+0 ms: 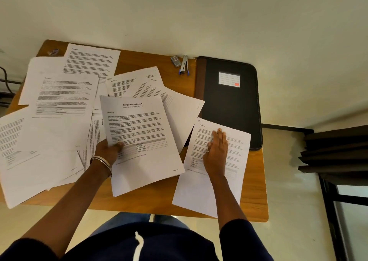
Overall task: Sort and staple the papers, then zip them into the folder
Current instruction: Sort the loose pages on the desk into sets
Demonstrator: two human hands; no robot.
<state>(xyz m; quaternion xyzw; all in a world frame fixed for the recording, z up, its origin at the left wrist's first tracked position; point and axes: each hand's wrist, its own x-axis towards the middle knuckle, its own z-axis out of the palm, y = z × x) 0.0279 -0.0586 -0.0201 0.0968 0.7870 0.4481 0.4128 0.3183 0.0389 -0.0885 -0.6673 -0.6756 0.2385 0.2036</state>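
Two hands work loose papers on a wooden tabletop beside a zipped black folder.

The left grip pinches the "Sample Health Report" page, thumb on top, left of the folder. The right grip lies flat, fingers straight and together, pressing a single sheet just below the folder's near edge. A stapler sits left of the folder's far corner.
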